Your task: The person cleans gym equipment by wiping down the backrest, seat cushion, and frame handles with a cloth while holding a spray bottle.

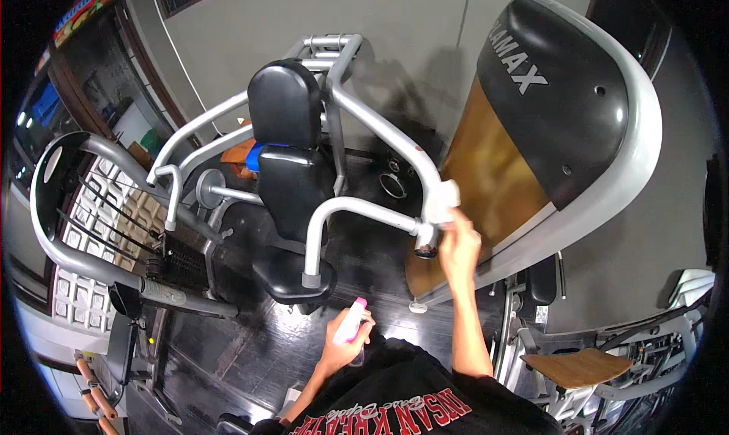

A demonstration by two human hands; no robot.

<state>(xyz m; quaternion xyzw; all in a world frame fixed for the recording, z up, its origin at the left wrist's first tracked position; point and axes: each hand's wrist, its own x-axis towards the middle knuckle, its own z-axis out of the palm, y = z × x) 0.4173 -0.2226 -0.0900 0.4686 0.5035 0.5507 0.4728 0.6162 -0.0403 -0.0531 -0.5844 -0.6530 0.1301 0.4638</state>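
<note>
Held in my left hand (344,338) is a pink and white spray bottle (352,321), low in front of my body. My right hand (460,244) grips a white cloth (443,201) and presses it against the silver tubular arm (393,130) of a seated exercise machine, just above the tube's lower end. From that end a curved silver handle bar (364,203) bends left and down. Between the machine's arms stand its black padded backrest (285,102) and black seat (293,275).
A tall weight-stack housing (561,93) in black, silver and gold stands close at the right. Another silver frame with cables (85,270) is at the left. A wooden board (578,368) and more gym equipment lie at the lower right. A grey wall (410,13) rises behind.
</note>
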